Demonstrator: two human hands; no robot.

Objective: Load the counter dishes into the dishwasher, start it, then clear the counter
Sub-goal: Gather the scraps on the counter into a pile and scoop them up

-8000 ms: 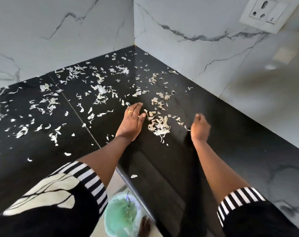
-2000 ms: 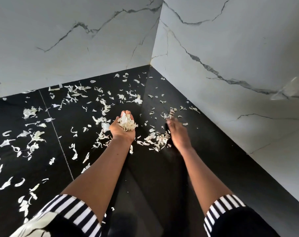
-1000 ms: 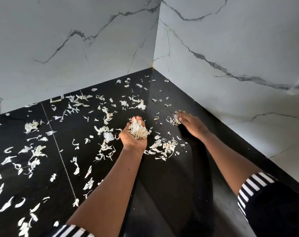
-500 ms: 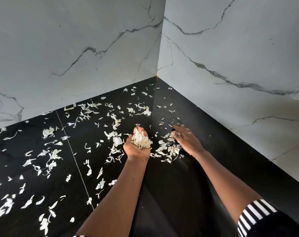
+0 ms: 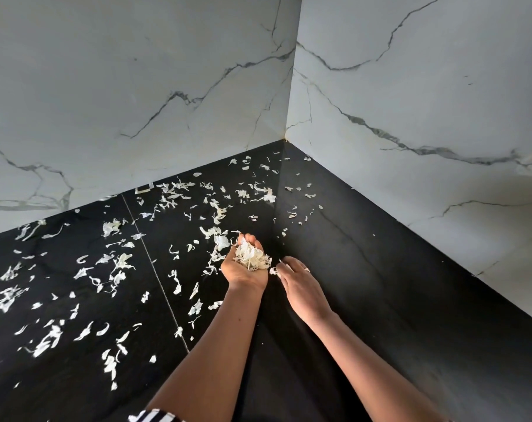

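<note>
Sleeve (image 5: 155, 417): black and white stripes, only a sliver shows, cut off by the bottom edge
Forearms: both bare, reaching forward over the counter; the right elbow is out of the picture
Right hand (image 5: 301, 287): back turned up, thumb hidden beneath it; a ring (image 5: 306, 270) on one finger
Right grip: fingers (image 5: 284, 263) stretched towards the left palm, tips at a small white scrap (image 5: 274, 271); whether they pinch it or only touch it cannot be told
Left hand (image 5: 245, 269): palm up, just beside the right hand, raised off the counter as far as the view allows
Left grip: cupped, fingers (image 5: 249, 239) curled up round a heap of peelings (image 5: 252, 258) that fills the palm and spills a little over its right edge
Counter (image 5: 380, 300): glossy black stone; the strip under the forearms is hidden
Seam (image 5: 155, 269): thin pale line across the counter, left of the hands
Loose peelings (image 5: 115, 263): pale thin flakes, possibly onion skin, strewn over the left and far parts of the counter, thickest left of the seam, reaching almost into the corner
Walls (image 5: 136, 86): pale marble with dark veins, two faces meeting at a corner (image 5: 286, 138) beyond the hands
</note>
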